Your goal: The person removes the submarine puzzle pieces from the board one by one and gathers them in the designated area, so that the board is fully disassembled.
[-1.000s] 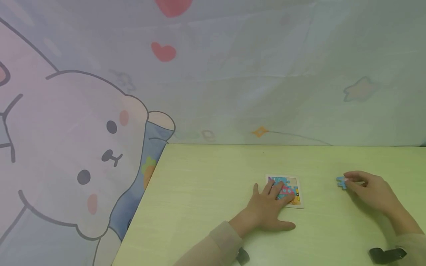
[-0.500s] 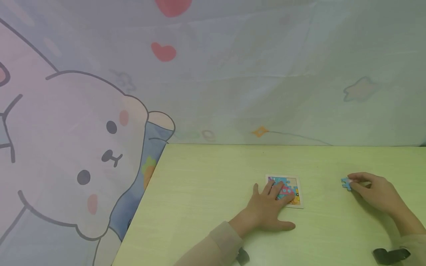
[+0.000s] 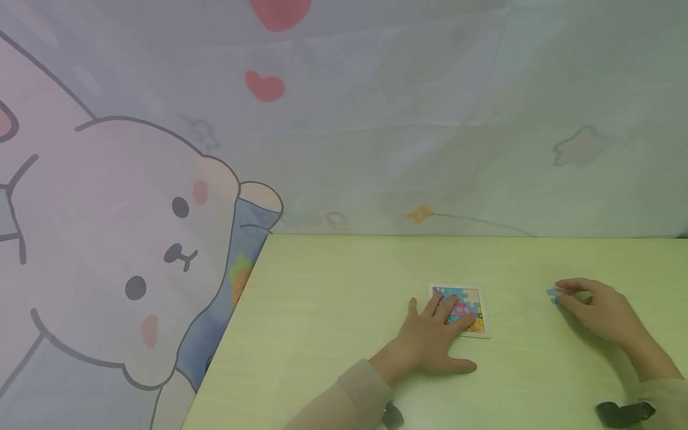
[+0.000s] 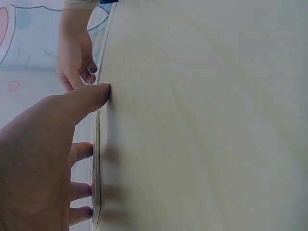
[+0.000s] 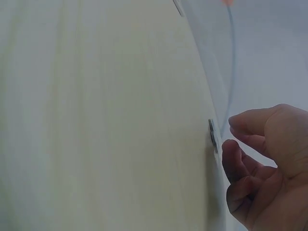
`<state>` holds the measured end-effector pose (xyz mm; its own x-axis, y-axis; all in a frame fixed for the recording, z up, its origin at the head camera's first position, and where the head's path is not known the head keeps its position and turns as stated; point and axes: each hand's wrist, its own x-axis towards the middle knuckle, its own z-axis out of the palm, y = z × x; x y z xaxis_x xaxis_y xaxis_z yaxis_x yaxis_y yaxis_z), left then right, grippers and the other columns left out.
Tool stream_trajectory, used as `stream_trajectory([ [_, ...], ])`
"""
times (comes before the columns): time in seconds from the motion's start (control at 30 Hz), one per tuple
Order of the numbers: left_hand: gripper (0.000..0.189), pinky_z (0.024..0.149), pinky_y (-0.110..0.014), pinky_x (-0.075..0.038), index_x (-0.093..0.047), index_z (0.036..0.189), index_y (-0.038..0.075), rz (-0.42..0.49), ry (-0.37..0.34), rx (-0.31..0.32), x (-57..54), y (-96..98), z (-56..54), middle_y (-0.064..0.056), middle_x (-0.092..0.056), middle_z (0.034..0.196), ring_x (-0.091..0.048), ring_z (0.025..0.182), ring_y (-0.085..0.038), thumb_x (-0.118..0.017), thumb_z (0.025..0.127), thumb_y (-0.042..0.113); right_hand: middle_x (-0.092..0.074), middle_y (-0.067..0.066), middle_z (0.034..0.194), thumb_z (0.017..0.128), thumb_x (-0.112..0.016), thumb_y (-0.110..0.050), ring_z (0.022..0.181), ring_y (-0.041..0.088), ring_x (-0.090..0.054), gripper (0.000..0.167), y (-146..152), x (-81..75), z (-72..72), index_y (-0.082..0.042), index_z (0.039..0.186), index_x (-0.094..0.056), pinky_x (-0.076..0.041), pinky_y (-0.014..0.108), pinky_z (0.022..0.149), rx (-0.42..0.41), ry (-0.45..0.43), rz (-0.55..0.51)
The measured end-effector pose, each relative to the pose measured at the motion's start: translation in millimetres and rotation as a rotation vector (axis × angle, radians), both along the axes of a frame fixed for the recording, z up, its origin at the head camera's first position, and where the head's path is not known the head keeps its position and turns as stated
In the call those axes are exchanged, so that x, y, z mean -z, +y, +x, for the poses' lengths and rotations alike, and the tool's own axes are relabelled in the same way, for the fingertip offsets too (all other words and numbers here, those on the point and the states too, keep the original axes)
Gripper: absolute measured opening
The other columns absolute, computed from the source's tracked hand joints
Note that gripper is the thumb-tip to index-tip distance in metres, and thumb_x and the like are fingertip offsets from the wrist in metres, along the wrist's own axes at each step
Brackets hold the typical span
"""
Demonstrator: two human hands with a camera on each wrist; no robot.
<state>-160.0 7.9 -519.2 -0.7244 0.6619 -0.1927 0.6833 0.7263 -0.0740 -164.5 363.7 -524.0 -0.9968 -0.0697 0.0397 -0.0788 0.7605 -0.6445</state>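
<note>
A small square jigsaw puzzle (image 3: 480, 306) with a pale frame lies on the table, filled with blue, pink and yellow pieces. A bare pale patch shows in its upper right part. My left hand (image 3: 430, 340) rests on it with fingers spread, and they cover part of the picture. The thumb lies outside the frame, on or near the table. To the right, my right hand (image 3: 599, 307) pinches a light blue puzzle piece (image 3: 550, 292) between thumb and fingertips, low over the table. In the right wrist view this piece (image 5: 213, 136) appears edge-on and dark.
The pale yellow-green table (image 3: 333, 298) ends at a straight back edge. Behind it hangs a printed cloth (image 3: 376, 119) with hearts and a large cartoon animal. Black straps (image 3: 626, 414) sit near both wrists.
The right hand shifted slightly right with the puzzle piece, then back left, and the piece now looks more tilted. My left hand stays on the puzzle.
</note>
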Motion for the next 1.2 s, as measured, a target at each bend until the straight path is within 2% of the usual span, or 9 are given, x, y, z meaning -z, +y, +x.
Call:
stream_trajectory([
  [0.13, 0.087, 0.114, -0.066, -0.029, -0.019, 0.164, 0.047, 0.004, 0.006, 0.003, -0.5, -0.4, 0.5, 0.003, -0.007, 0.174, -0.007, 0.159, -0.028, -0.033, 0.089, 0.089, -0.065, 0.028, 0.124, 0.107, -0.060, -0.031, 0.081, 0.016, -0.065, 0.043, -10.9, -2.2, -1.2, 0.001, 0.134, -0.063, -0.050, 0.034, 0.063, -0.025, -0.015, -0.013],
  [0.33, 0.087, 0.114, -0.066, -0.030, -0.017, 0.165, 0.047, 0.027, 0.010, 0.000, -1.8, -4.1, 2.1, 0.003, -0.011, 0.174, -0.011, 0.158, -0.031, -0.035, 0.090, 0.088, -0.068, 0.021, 0.118, 0.106, -0.060, -0.033, 0.085, 0.019, -0.062, 0.042, -34.0, -3.2, -4.5, 0.000, 0.133, -0.065, -0.050, 0.033, 0.065, -0.050, 0.000, -0.022],
  [0.57, 0.089, 0.113, -0.066, -0.031, -0.017, 0.165, 0.047, 0.021, 0.021, -0.017, -3.0, -10.1, 1.2, 0.001, -0.016, 0.173, -0.013, 0.158, -0.032, -0.035, 0.089, 0.089, -0.068, 0.013, 0.116, 0.105, -0.063, -0.033, 0.077, 0.016, -0.061, 0.038, -66.6, -4.6, -8.3, -0.005, 0.130, -0.067, -0.048, 0.031, 0.062, -0.073, -0.022, -0.060],
  [0.8, 0.091, 0.114, -0.067, -0.029, -0.018, 0.165, 0.046, 0.029, 0.003, -0.045, -2.7, -13.2, 1.4, 0.000, -0.014, 0.173, -0.013, 0.158, -0.034, -0.034, 0.088, 0.090, -0.069, 0.009, 0.114, 0.102, -0.068, -0.030, 0.074, 0.014, -0.060, 0.034, -91.9, -0.8, -15.2, -0.006, 0.127, -0.070, -0.049, 0.029, 0.063, -0.127, 0.006, -0.075],
  [1.0, 0.090, 0.114, -0.068, -0.028, -0.016, 0.165, 0.045, 0.031, -0.013, -0.047, -4.2, -13.9, 1.4, -0.001, -0.011, 0.174, -0.011, 0.158, -0.035, -0.034, 0.089, 0.090, -0.070, 0.006, 0.111, 0.101, -0.070, -0.033, 0.078, 0.014, -0.061, 0.036, -109.1, -2.0, -21.0, -0.006, 0.125, -0.071, -0.049, 0.034, 0.069, -0.155, 0.018, -0.079],
  [1.2, 0.091, 0.114, -0.067, -0.028, -0.016, 0.165, 0.046, 0.021, -0.016, -0.053, -4.9, -13.2, 1.1, 0.000, -0.013, 0.173, -0.012, 0.158, -0.033, -0.034, 0.088, 0.090, -0.071, 0.003, 0.110, 0.098, -0.073, -0.035, 0.088, 0.018, -0.063, 0.037, -122.7, -4.1, -22.8, -0.008, 0.123, -0.072, -0.049, 0.040, 0.076, -0.148, 0.003, -0.077],
])
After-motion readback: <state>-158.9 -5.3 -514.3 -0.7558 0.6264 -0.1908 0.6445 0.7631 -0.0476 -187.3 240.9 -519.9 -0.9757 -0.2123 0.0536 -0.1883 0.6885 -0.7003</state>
